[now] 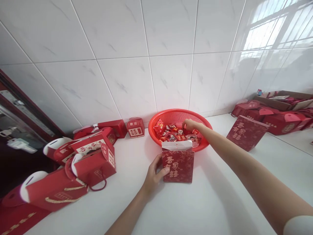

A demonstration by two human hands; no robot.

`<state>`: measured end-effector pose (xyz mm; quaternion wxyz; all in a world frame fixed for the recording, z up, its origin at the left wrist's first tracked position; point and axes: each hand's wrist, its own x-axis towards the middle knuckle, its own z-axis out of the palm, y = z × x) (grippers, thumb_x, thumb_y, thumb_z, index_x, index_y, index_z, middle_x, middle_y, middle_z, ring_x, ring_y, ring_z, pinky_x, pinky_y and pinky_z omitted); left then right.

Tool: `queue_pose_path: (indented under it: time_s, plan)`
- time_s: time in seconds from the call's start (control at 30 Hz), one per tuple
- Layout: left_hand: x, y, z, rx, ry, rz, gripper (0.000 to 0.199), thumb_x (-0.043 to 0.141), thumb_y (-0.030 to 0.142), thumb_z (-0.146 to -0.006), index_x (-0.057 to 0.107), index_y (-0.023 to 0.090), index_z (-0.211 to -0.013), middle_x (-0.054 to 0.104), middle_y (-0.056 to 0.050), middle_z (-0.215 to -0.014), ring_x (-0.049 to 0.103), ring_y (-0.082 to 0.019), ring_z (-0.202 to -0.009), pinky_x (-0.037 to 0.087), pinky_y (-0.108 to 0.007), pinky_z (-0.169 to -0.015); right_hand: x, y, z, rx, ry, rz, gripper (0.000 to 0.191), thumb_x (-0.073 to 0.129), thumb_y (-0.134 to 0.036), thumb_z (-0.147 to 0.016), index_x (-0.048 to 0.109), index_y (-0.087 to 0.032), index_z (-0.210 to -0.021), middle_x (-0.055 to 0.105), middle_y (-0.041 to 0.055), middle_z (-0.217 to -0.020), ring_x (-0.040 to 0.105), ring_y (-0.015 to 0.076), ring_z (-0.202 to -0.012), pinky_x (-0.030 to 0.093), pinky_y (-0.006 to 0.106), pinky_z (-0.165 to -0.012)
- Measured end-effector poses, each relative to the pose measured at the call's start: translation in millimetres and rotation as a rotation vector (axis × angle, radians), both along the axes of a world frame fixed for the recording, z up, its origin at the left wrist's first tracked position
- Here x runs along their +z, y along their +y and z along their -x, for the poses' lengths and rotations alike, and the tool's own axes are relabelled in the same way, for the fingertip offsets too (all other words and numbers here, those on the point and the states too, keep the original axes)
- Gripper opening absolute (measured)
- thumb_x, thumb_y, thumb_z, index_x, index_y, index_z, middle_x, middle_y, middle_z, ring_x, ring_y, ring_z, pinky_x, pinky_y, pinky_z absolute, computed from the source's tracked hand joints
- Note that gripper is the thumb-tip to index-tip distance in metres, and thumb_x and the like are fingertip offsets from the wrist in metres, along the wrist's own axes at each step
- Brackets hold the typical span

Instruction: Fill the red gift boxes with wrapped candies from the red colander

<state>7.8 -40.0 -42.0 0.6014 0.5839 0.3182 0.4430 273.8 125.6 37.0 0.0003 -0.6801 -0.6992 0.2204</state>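
Observation:
A dark red box [182, 171] with gold characters and a raised white-lined flap stands upright on the white tabletop [195, 209]. My left hand [155, 174] grips its left side, thumb across the front. Just behind the box sits a red plastic basket [179, 114] holding red-wrapped candies [172, 135]. My right hand [189, 125] reaches into the basket from the right, its fingers bent down at the candies; whether it has hold of one is too small to tell.
Several red gift boxes [61, 186] crowd the left side. A small red box [135, 128] stands by the tiled wall [171, 75]. At the right are another dark red box [245, 133], more red boxes [283, 122] and an open carton [281, 103].

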Motion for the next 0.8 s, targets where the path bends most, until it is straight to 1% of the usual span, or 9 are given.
queue_pose_path:
  time_s: [0.17,0.27,0.33,0.43,0.5,0.6,0.67,0.8]
  plan:
    - [0.9,-0.4,-0.7,0.011,-0.002,0.007,0.04,0.07,0.037,-0.084,0.061,0.02,-0.119,0.07,-0.01,-0.12,0.063,-0.03,-0.111,0.049,-0.037,-0.092,8.9,-2.9,2.5,-0.004,0.133,-0.117,0.018,0.063,-0.028,-0.096,0.067,-0.013,-0.106,0.068,0.0045,-0.101,0.066,0.0156,-0.084,0.057,0.031,-0.073]
    - [2.5,-0.3,-1.1,0.014,-0.001,0.016,0.04,0.071,0.038,-0.083,0.062,0.02,-0.116,0.071,-0.01,-0.119,0.063,-0.03,-0.11,0.049,-0.038,-0.092,14.4,-7.2,5.5,-0.015,0.201,-0.153,0.016,0.062,-0.027,-0.096,0.067,-0.013,-0.102,0.068,0.0035,-0.095,0.065,0.0132,-0.077,0.056,0.028,-0.068]
    - [2.9,-0.2,-1.2,0.013,0.0,0.017,0.039,0.071,0.039,-0.083,0.062,0.02,-0.115,0.071,-0.01,-0.118,0.063,-0.031,-0.11,0.049,-0.038,-0.092,16.8,-8.8,7.4,-0.028,0.221,-0.17,0.018,0.061,-0.028,-0.097,0.066,-0.013,-0.105,0.069,0.0041,-0.097,0.065,0.0136,-0.078,0.057,0.029,-0.069]
    - [2.4,-0.4,-1.0,0.018,-0.002,0.016,0.038,0.07,0.038,-0.084,0.062,0.021,-0.117,0.07,-0.009,-0.12,0.063,-0.031,-0.112,0.049,-0.039,-0.093,17.1,-8.0,8.8,-0.049,0.21,-0.179,0.024,0.061,-0.031,-0.098,0.064,-0.014,-0.114,0.068,0.0069,-0.108,0.067,0.0168,-0.088,0.058,0.034,-0.076]
    - [1.8,-0.5,-0.8,0.02,-0.001,0.016,0.038,0.07,0.038,-0.084,0.063,0.021,-0.118,0.07,-0.009,-0.122,0.062,-0.031,-0.113,0.049,-0.039,-0.094,15.2,-6.1,8.9,-0.042,0.181,-0.157,0.028,0.061,-0.033,-0.097,0.063,-0.015,-0.118,0.066,0.0082,-0.115,0.066,0.0195,-0.096,0.058,0.038,-0.082]
    - [1.3,-0.1,-0.8,0.018,0.003,0.014,0.039,0.07,0.037,-0.085,0.063,0.021,-0.12,0.07,-0.01,-0.124,0.062,-0.031,-0.115,0.048,-0.04,-0.097,11.2,-2.8,9.8,-0.002,0.124,-0.083,0.029,0.061,-0.035,-0.097,0.064,-0.017,-0.12,0.064,0.0083,-0.122,0.065,0.0222,-0.104,0.057,0.041,-0.088]
    - [1.1,0.7,-0.9,0.018,0.004,0.012,0.038,0.07,0.037,-0.085,0.063,0.021,-0.12,0.07,-0.01,-0.124,0.062,-0.031,-0.115,0.048,-0.04,-0.097,9.6,-1.6,11.7,0.026,0.088,-0.015,0.029,0.061,-0.035,-0.097,0.064,-0.018,-0.12,0.063,0.0081,-0.124,0.064,0.0224,-0.105,0.056,0.04,-0.088]
    - [0.9,1.5,-0.9,0.017,0.003,0.006,0.038,0.069,0.037,-0.085,0.064,0.021,-0.119,0.07,-0.01,-0.125,0.062,-0.031,-0.115,0.048,-0.039,-0.097,10.8,-4.8,17.3,0.059,0.043,0.098,0.029,0.06,-0.035,-0.098,0.063,-0.017,-0.12,0.064,0.0084,-0.12,0.065,0.0205,-0.1,0.058,0.039,-0.085]
